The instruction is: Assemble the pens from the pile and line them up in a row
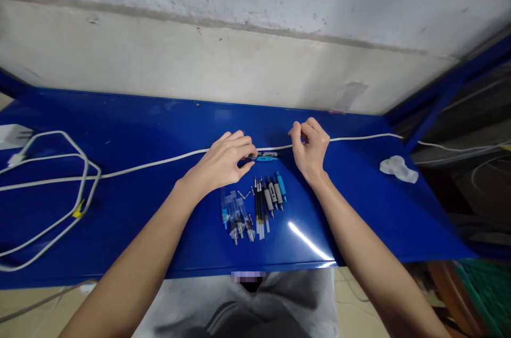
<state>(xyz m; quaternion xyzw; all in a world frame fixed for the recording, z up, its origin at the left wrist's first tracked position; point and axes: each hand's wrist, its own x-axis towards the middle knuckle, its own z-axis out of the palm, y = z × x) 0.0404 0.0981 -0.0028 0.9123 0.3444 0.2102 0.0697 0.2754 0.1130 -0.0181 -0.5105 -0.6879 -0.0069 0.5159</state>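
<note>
My left hand (231,159) is over the blue table, its thumb and fingers closing at the left end of a blue pen part (265,158) and a grey one lying beside the white cable. Whether it grips them is hard to make out. To the right, my right hand (309,146) is curled, its fingers bent in; anything inside is hidden. Nearer the front edge lie clear pen barrels (238,215), dark refills (260,210), small springs (244,195), grey grip pieces (272,194) and a blue grip piece (281,184).
A white cable (151,169) crosses the blue table (131,221) behind the pen parts and coils at the left near a white plug (15,137). Crumpled clear plastic (398,169) lies at the right. A wall (199,61) rises behind, with a blue frame (439,98) at the right.
</note>
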